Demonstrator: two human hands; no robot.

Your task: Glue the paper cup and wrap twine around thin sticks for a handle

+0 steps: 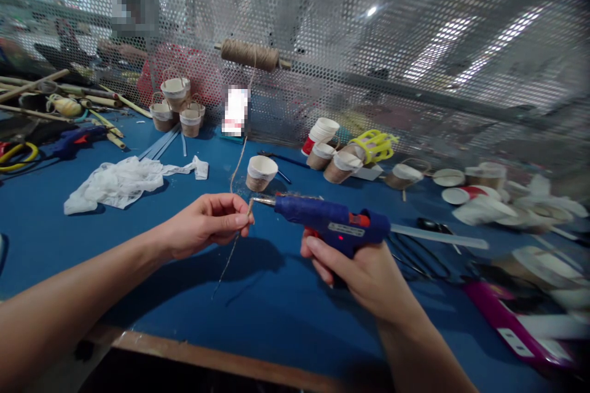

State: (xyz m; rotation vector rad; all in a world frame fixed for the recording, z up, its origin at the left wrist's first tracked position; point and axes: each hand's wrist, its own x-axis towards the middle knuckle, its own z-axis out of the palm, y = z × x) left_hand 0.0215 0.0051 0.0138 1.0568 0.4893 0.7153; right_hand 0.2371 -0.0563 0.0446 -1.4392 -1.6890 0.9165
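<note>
My left hand (216, 221) pinches a piece of brown twine (225, 267) between thumb and fingers; its loose end hangs below. My right hand (354, 264) is wrapped round the handle of a blue hot glue gun (318, 215), whose metal nozzle points left and meets or nearly meets the twine at my left fingertips. A clear glue stick (442, 236) sticks out of the gun's back, and a small red light glows on its side. Just behind the nozzle stands a small paper cup (261, 173) wrapped in brown twine with a white rim.
A twine spool (249, 54) hangs on the perforated metal screen, its strand running down. Stacked twine-wrapped cups (176, 95) stand back left, white lace fabric (115, 183) nearer. More cups (343, 166), a yellow plastic item (375, 146) and a magenta device (511, 325) lie right. Someone sits behind the screen.
</note>
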